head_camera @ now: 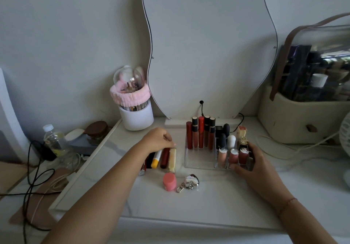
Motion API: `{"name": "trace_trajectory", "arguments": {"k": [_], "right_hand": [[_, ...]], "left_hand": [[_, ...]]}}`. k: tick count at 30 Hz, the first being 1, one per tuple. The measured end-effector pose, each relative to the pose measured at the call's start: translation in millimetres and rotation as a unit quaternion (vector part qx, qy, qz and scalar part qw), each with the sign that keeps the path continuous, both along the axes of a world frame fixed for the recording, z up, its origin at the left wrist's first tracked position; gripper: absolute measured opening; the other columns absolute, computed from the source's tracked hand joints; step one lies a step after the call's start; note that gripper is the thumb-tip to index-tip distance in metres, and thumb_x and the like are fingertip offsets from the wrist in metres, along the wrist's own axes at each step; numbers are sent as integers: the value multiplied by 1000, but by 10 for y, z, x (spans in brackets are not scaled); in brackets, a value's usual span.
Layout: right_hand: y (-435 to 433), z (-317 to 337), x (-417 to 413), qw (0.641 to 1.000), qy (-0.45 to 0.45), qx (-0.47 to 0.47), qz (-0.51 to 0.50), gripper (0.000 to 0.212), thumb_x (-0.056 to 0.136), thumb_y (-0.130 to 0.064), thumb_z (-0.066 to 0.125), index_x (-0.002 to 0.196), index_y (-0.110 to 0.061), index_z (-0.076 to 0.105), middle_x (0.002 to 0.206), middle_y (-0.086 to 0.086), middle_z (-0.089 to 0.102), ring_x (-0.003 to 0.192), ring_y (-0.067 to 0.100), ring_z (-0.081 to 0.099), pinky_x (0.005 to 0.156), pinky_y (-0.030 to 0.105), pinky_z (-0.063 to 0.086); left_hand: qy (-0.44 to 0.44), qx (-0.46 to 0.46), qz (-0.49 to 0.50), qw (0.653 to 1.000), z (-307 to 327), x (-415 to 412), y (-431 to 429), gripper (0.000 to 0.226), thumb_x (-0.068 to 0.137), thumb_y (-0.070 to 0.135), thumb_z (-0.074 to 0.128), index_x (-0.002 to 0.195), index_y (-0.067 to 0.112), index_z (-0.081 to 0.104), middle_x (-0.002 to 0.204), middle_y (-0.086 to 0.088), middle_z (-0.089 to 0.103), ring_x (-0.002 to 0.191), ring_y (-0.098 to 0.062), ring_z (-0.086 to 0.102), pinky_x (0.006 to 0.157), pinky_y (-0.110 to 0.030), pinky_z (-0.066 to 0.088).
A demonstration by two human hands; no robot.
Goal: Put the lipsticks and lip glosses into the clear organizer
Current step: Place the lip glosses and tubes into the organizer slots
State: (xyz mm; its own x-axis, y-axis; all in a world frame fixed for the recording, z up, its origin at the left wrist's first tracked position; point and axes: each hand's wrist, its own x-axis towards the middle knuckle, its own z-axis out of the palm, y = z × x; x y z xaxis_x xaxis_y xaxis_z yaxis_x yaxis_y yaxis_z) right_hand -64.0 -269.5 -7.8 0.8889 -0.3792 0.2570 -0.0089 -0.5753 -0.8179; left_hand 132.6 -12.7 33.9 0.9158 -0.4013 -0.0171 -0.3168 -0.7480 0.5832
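Observation:
The clear organizer [198, 163] stands on the white vanity top, with several tall red and brown lip glosses [201, 132] upright at its back left and short lipsticks [227, 139] on its right. My right hand [251, 165] grips the organizer's front right corner. A row of loose tubes lies left of it: a cream one [172, 159], a dark red one [165, 157], a white and yellow one [156, 159]. My left hand [158, 139] rests over the far ends of these tubes, fingertips touching the cream tube's top. A pink round pot [169, 181] lies nearer me.
A silver heart keychain [190, 182] lies beside the pink pot. A white brush holder with a pink headband [135, 111] stands back left, a mirror behind the organizer, a beige cosmetic case [303, 114] back right. Cables and a bottle [53, 139] sit at left.

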Motion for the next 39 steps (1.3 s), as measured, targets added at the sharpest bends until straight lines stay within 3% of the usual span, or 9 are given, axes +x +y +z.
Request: {"name": "trace_trajectory", "arguments": {"k": [2, 8, 11, 16, 22, 32, 34, 39], "right_hand": [[-7, -4, 5, 1000, -2, 0, 0, 77, 68, -31, 79, 134, -28, 40, 113, -6, 61, 98, 11, 59, 71, 15, 40], [-8, -5, 2, 1000, -2, -1, -3, 77, 67, -32, 79, 134, -28, 40, 116, -4, 61, 101, 14, 60, 80, 26, 43], [-8, -3, 4, 1000, -5, 2, 0, 78, 68, -30, 79, 135, -28, 40, 117, -4, 61, 101, 13, 61, 81, 25, 44], [-15, -5, 2, 1000, -12, 2, 0, 77, 68, -27, 79, 134, -29, 40, 118, -3, 60, 100, 12, 60, 78, 23, 42], [-18, -11, 9, 1000, -13, -3, 3, 76, 68, -25, 79, 134, -27, 40, 120, 1, 59, 103, 15, 59, 80, 24, 42], [10, 18, -11, 1000, -13, -2, -3, 75, 68, -29, 79, 133, -30, 41, 115, -5, 60, 96, 9, 59, 71, 14, 40], [12, 24, -11, 1000, -13, 1, 0, 75, 68, -29, 79, 133, -29, 41, 114, -6, 61, 98, 10, 60, 74, 16, 42], [12, 34, -14, 1000, -10, 1, 3, 76, 70, -28, 78, 135, -26, 40, 120, -2, 59, 102, 12, 59, 82, 24, 43]], "left_hand": [[-8, 10, 1, 1000, -7, 3, -38, 33, 65, 36, 82, 91, 20, 69, 84, 7, 63, 86, -13, 62, 80, -30, 51], [3, -22, -5, 1000, 29, -11, -103, 29, 67, 18, 79, 93, 19, 67, 86, 0, 68, 79, -15, 63, 65, -22, 46], [11, -106, 10, 994, 120, -52, -103, 27, 70, 14, 74, 94, 22, 67, 85, 3, 69, 83, -15, 65, 73, -28, 53], [-20, -263, -2, 965, 412, -179, -14, 22, 71, 12, 79, 88, 22, 70, 87, 4, 73, 85, -10, 68, 72, -13, 50], [-40, -380, -44, 923, 706, -386, -4, 21, 72, 11, 78, 83, 29, 72, 90, 5, 75, 91, -11, 68, 83, -20, 52], [-107, -326, -44, 938, 485, -665, -464, 26, 73, 9, 77, 89, 27, 67, 86, 8, 68, 76, -5, 62, 74, -16, 50], [-110, -317, -38, 941, 414, -661, -489, 28, 72, 8, 77, 87, 30, 66, 84, 11, 66, 74, -2, 59, 70, -12, 47], [-117, -303, -27, 945, 302, -622, -521, 29, 70, 5, 78, 94, 17, 68, 81, 9, 63, 67, 5, 55, 66, -6, 44]]}}
